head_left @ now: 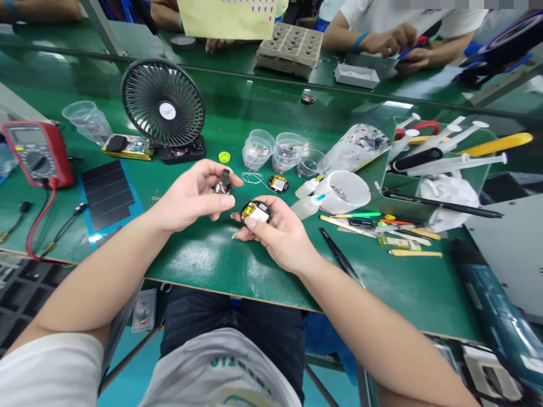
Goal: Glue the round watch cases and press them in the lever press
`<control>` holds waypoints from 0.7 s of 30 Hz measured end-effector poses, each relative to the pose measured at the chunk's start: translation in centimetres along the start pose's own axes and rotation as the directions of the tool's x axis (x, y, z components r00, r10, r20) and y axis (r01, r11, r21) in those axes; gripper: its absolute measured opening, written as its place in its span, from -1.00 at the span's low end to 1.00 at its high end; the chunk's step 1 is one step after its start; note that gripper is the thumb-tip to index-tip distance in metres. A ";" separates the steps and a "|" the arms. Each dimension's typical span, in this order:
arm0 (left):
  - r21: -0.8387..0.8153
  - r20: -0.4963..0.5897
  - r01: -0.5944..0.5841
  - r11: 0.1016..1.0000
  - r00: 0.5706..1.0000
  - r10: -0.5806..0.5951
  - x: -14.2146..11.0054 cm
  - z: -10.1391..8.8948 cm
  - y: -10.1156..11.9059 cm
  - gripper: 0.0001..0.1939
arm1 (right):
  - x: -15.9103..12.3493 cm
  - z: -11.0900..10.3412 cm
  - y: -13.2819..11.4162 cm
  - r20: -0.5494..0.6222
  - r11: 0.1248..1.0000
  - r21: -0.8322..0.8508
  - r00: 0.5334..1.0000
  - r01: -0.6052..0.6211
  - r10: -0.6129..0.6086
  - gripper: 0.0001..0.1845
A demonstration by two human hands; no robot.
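My left hand (193,195) is curled above the green table (220,265), and its fingertips pinch a small dark metallic part (223,183). My right hand (280,232) is closed around a round black watch body (255,212), opened face up, with a yellow and white piece showing inside. The two hands sit close together, the part just up and left of the watch body. A second opened round watch body (278,183) lies on the table behind them, beside a thin loop of wire (253,178).
A black desk fan (163,104), a red multimeter (36,152) with leads, a dark solar panel (108,195), several clear plastic cups (288,151), a white cup (345,192), tweezers (339,255), syringes and tools in a green tray (481,172). Other people's hands (390,42) work across the table.
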State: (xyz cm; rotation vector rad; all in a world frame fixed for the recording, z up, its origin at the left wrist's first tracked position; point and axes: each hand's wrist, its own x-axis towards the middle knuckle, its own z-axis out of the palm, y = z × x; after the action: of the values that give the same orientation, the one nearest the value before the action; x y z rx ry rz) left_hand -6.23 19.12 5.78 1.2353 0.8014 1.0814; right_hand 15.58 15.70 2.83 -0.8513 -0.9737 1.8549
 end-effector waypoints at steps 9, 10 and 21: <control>-0.002 0.349 0.155 0.988 0.926 -0.145 -0.5 -0.5 0.5 -0.49 | 0.3 0.1 -0.3 -0.120 0.979 -0.131 0.977 0.158 -0.174 -0.45; -0.058 0.328 0.103 0.993 0.941 -0.079 -0.4 -0.5 0.4 -0.47 | 0.3 0.1 -0.3 -0.109 0.979 -0.130 0.979 0.155 -0.169 -0.46; -0.333 -0.083 -0.162 0.929 0.986 0.142 0.0 0.3 0.3 -0.52 | 0.0 0.1 0.2 0.007 0.999 -0.030 1.000 0.020 -0.020 -0.48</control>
State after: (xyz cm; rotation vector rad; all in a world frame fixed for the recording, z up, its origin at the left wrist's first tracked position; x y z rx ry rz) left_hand -6.03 19.04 6.16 0.9869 0.5386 1.3254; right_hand 15.39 15.63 2.73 -0.8508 -1.0126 1.8312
